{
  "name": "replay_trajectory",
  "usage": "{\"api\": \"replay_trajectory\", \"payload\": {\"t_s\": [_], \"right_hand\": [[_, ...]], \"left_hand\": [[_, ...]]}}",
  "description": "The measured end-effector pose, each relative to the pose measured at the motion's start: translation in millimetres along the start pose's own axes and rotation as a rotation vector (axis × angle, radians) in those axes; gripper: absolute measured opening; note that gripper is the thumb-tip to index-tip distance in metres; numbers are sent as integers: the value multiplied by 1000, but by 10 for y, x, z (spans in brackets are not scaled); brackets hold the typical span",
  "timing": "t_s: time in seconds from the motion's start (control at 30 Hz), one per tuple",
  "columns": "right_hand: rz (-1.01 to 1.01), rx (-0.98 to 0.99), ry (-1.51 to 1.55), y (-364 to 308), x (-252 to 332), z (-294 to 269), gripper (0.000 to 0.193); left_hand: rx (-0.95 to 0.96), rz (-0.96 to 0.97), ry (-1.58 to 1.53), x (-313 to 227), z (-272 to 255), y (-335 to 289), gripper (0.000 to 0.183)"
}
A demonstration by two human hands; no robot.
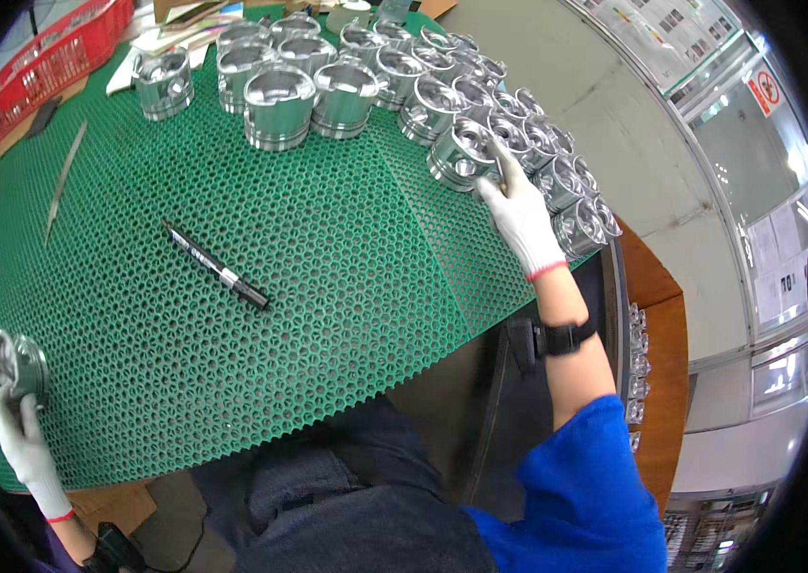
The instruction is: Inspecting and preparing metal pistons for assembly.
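My left hand (26,444), in a white glove with a red cuff, holds a shiny metal piston (30,368) at the left edge of the green mat. That piston is slightly blurred, and its open end tilts to the left. At the right, my gloved right hand (521,212) has thumb and index finger at the rim and side of another piston (454,158), which stands at the near edge of a packed group. Its other fingers are partly hidden. A black marker pen (216,265) lies on the mat between my hands.
Several pistons (278,110) stand along the far side of the green honeycomb mat (328,248), with one (163,84) apart at left. A red plastic basket (41,72) sits far left, near a thin strip (65,181). More pistons (638,368) line a brown board beyond the right edge.
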State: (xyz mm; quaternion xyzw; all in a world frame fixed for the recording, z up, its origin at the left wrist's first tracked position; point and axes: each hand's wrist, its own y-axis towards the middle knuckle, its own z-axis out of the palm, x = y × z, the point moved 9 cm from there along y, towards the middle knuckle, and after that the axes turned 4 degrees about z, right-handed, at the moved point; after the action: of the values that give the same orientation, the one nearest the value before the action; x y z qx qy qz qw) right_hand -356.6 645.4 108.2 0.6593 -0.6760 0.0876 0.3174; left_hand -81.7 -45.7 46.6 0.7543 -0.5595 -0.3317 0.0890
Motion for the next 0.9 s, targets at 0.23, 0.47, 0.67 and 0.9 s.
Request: {"api": "replay_trajectory", "payload": {"t_s": [0.23,0.47,0.67,0.9], "right_hand": [[-108,35,-321,214,-37,189,29],[-527,214,-205,-944,1206,282,21],[-791,652,-21,-1832,2148,1048,49],[-502,647,526,-1772,2095,1059,54]], "left_hand": [[92,234,-32,-1007,-325,-643,44],[140,178,-70,-1299,-167,-923,34],[180,234,-82,-1632,118,-747,30],[147,239,-154,-1687,-36,-789,33]]}}
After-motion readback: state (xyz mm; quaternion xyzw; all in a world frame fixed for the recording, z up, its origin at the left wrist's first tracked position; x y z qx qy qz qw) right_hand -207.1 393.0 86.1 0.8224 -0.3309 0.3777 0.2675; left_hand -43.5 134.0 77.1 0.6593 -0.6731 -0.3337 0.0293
